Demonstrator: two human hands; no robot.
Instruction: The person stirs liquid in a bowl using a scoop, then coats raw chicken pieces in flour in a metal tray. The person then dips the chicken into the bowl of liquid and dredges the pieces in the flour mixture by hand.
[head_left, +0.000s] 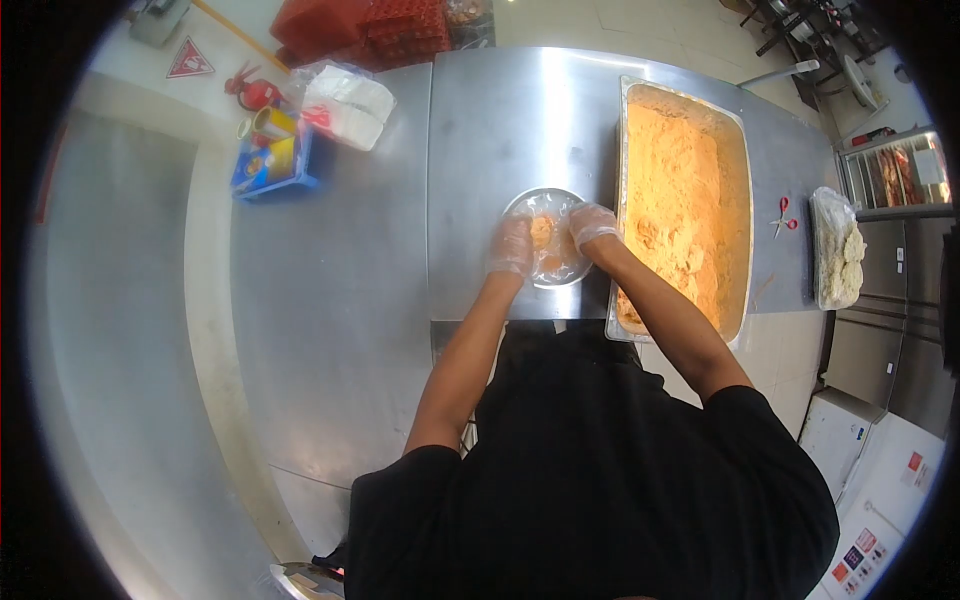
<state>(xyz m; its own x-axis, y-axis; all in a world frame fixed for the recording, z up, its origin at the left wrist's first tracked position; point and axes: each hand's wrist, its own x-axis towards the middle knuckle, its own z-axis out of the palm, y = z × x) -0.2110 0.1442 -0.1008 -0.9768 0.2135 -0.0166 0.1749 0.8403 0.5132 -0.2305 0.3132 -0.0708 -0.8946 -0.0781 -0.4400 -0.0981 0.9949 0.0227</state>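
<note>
A round metal bowl with clear plastic film inside it stands near the front edge of the steel table. My left hand, in a clear plastic glove, is at the bowl's left side, its fingers closed around an orange-coated lump of food. At the right side of the bowl is my right hand, gloved the same way, with the fingers curled in over the rim. Whatever those fingers hold is hidden. Some orange crumbs or coating show low in the bowl.
Close on the right, a deep metal tray holds orange powder. Beyond it lie red-handled scissors and a plastic bag of pale lumps. A blue basket and a white plastic-wrapped pack sit at the far left.
</note>
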